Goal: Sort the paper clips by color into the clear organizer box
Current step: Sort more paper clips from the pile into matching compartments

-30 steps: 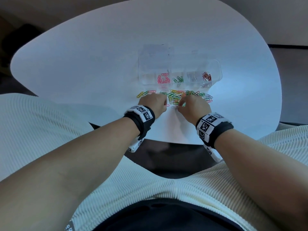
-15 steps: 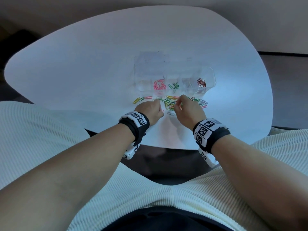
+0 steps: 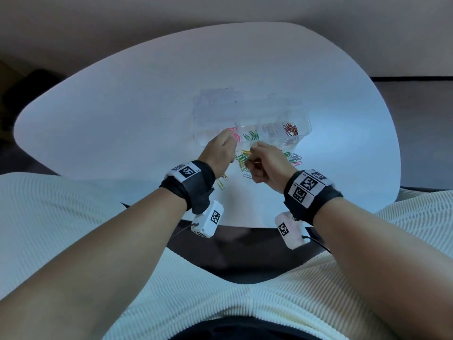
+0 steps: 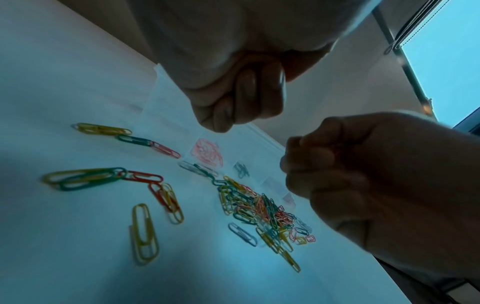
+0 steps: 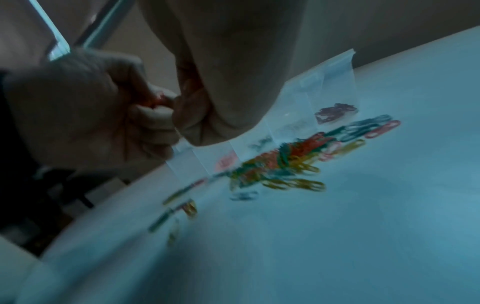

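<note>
The clear organizer box stands on the white table, with pink, green, silver and red clips in separate compartments. A mixed pile of coloured paper clips lies in front of it. My left hand hovers at the pink compartment's front wall, fingers curled, pinching a reddish-pink clip. My right hand is raised over the pile in a loose fist near the green compartment. A small reddish clip shows inside that fist.
Stray clips lie left of the pile: yellow ones, a green and yellow pair, a red one. The table's near edge runs just behind my wrists, with my lap in cream ribbed cloth below.
Both hands have lifted off the pile and moved toward the box. The left hand has gone up to the pink compartment; the right has risen over the pile.
</note>
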`<state>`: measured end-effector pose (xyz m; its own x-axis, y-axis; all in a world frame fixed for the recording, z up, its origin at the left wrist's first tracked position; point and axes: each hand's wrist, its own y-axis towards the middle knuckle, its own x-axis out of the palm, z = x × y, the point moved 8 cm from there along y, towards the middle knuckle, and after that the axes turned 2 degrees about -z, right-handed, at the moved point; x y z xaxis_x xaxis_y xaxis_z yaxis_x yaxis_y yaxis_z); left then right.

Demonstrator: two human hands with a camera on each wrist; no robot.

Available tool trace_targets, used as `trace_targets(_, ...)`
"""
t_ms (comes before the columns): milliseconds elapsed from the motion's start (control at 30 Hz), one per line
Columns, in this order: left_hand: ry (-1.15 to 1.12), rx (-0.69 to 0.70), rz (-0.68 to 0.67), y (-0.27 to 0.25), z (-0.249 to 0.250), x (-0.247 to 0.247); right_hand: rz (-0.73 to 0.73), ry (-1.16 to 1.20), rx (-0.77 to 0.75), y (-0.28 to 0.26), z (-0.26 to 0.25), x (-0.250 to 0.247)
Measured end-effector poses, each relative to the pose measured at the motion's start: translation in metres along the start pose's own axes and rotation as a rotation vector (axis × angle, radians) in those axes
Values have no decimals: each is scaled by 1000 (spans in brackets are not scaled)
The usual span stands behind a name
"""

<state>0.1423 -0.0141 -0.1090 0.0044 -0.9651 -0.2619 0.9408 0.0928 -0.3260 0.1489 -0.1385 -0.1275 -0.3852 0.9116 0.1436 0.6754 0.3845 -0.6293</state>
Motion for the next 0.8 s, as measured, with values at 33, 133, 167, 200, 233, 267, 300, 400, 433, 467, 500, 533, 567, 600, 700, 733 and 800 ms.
trace_targets(33, -3, 5, 4, -1, 1, -1, -8, 55, -1, 0, -3, 3)
trace_targets(133, 25, 37, 38, -5, 7, -3, 63, 136, 7, 0, -11, 5)
trace_targets(167, 33, 37, 58, -7, 9, -5, 113, 104, 11, 1, -15, 2)
trace_targets(200, 34, 34, 78, -7, 10, -8, 157, 52, 16, 2, -18, 0)
trace_targets(233, 28, 31, 92, -6, 11, -11, 186, -11, 25, 3, -21, -2)
trace_targets(267, 20, 27, 98, -5, 12, -13, 195, -63, 33, 5, -25, -1)
trace_targets(300, 18, 22, 100, -3, 12, -16, 191, -99, 37, 6, -30, 2)
trace_targets(400, 120, -18, 147, 3, 14, -30, 192, -137, 25, 12, -48, 15)
trace_targets(433, 179, -36, 164, 4, 15, -35, 195, -130, 15, 15, -54, 20)
trace_targets(467, 240, -57, 169, 5, 16, -38, 194, -115, 0, 18, -59, 26)
trace_targets(500, 303, -78, 161, 6, 16, -41, 194, -92, -13, 22, -64, 31)
trace_targets(533, 356, -98, 146, 8, 15, -42, 203, -66, -21, 26, -67, 34)
trace_targets(567, 392, -115, 133, 9, 15, -43, 214, -43, -21, 29, -68, 36)
trace_targets(600, 411, -130, 124, 10, 14, -43, 219, -39, -7, 32, -67, 37)
trace_targets(700, 418, -157, 119, 13, 15, -42, 164, -45, 45, 37, -65, 41)
trace_targets(733, 400, -160, 125, 14, 17, -42, 161, -28, 44, 37, -66, 40)
trace_targets(800, 361, -161, 144, 19, 19, -43, 198, -1, -10, 36, -72, 34)
